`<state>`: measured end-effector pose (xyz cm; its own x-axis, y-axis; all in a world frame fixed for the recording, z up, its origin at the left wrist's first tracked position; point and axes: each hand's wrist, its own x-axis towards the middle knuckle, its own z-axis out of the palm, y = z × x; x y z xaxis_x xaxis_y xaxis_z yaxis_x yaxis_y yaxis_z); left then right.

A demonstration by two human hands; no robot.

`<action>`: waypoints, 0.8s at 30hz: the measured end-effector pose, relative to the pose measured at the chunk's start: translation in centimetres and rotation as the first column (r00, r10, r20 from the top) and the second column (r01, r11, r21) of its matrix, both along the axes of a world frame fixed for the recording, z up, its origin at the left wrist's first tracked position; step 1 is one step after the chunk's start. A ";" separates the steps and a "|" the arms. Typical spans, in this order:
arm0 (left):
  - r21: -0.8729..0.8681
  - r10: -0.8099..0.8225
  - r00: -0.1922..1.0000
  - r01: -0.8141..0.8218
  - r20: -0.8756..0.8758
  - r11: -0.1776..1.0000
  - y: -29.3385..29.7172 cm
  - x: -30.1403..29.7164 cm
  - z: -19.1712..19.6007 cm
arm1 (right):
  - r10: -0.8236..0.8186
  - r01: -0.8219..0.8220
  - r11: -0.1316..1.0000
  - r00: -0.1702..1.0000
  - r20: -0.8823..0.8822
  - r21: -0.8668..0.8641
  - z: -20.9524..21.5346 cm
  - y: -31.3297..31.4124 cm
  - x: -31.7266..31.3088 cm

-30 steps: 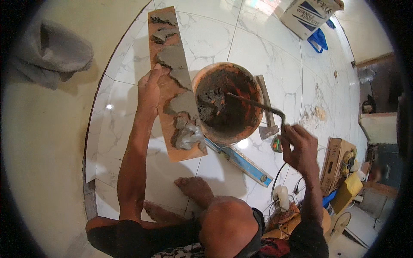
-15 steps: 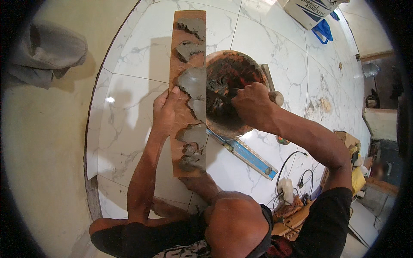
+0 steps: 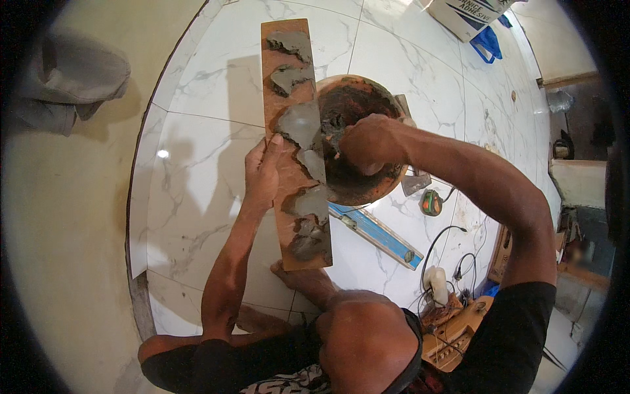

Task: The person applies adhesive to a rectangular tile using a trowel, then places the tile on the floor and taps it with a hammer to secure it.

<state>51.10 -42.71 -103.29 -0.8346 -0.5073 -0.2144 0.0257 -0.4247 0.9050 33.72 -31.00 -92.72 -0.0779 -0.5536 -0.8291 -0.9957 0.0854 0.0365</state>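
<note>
Left hand (image 3: 262, 172) clamped on brown strip (image 3: 289, 174), grey paste (image 3: 299, 123) across it. Right hand (image 3: 371, 146) over bucket (image 3: 359, 194); can't tell its grip.

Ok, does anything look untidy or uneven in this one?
Black cords lie loosely looped on the tiled floor, untidy. The grey paste on the board in the left hand forms ragged patches with bare gaps.

From my end I see an orange-brown board (image 3: 287, 172) patched unevenly with grey paste (image 3: 302, 121). Right of it, the bucket (image 3: 375, 195) shows rusty orange over a blackened inside. White floor tiles (image 3: 413, 79) carry fine grey veining. Nearer, the spirit level (image 3: 379, 235) is blue; the right sleeve (image 3: 515, 335), black.
</note>
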 end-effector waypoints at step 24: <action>0.018 0.050 0.998 -0.050 -0.047 0.999 -0.1 -0.3 -1.5 | -0.577 0.699 0.707 0.656 0.486 -0.105 1.9 8.3 -4.0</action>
